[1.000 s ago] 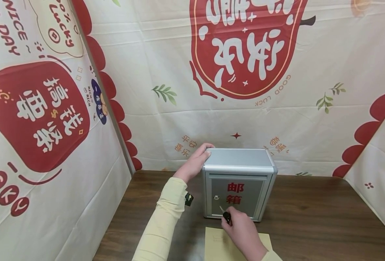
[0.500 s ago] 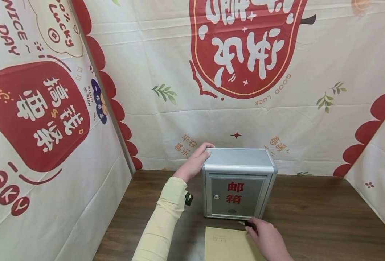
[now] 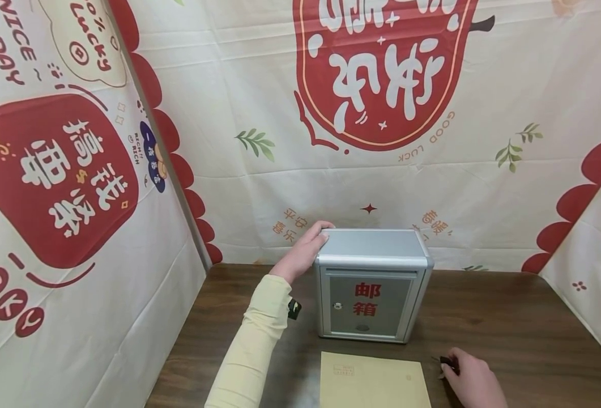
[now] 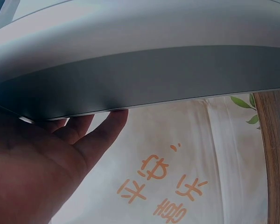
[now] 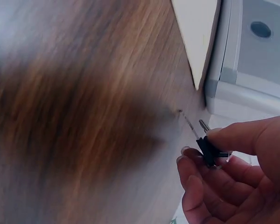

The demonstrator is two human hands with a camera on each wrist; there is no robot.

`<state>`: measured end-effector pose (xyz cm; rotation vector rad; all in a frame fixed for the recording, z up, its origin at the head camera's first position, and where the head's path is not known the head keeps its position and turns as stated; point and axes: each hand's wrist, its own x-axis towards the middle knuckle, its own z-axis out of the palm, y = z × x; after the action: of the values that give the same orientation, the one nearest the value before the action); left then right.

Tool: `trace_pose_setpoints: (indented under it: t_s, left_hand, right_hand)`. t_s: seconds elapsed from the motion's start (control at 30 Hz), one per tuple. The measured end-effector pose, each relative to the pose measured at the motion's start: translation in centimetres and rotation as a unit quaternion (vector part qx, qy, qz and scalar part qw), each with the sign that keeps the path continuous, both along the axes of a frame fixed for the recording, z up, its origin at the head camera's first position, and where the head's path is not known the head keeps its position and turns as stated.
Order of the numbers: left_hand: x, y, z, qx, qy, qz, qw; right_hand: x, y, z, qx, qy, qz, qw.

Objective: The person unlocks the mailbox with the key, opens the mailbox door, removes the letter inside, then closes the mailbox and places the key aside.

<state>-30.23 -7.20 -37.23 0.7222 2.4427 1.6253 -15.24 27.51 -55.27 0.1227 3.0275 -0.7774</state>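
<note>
A silver-grey metal mailbox [image 3: 376,245] with red Chinese characters on its door stands upright on the table. A small round lock [image 3: 337,306] sits at the left of that door. At its upper left corner, my left hand [image 3: 300,253] grips the box; in the left wrist view the fingers [image 4: 107,128] reach its far edge. Over the table to the right, my right hand [image 3: 476,378] pinches a small bunch of keys [image 5: 206,151] with black heads between thumb and fingers. Two metal key blades point out of the grip in the right wrist view.
A yellow envelope [image 3: 374,379] with small print lies flat in front of the mailbox, left of my right hand. Dark wood tabletop [image 3: 514,323] extends right of the box. A printed cloth [image 3: 218,198] hangs behind the table and along both sides.
My right hand has moved from the mailbox door near the lock down and to the right, past the envelope, carrying the keys. My left hand stays on the box.
</note>
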Motion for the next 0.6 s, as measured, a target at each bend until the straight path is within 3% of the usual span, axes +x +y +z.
trace_pose_setpoints:
  t_s: [0.27,0.6]
  left_hand:
    - [0.1,0.0,0.1,-0.006,0.005,0.000,1.0000]
    - [0.1,-0.2,0.1,-0.009,0.002,0.001,1.0000]
  right_hand:
    - [-0.6,0.6,-0.6,-0.007,0.006,0.006,0.9999]
    - [-0.6,0.9,-1.3,0.027,0.031,0.011,0.9991]
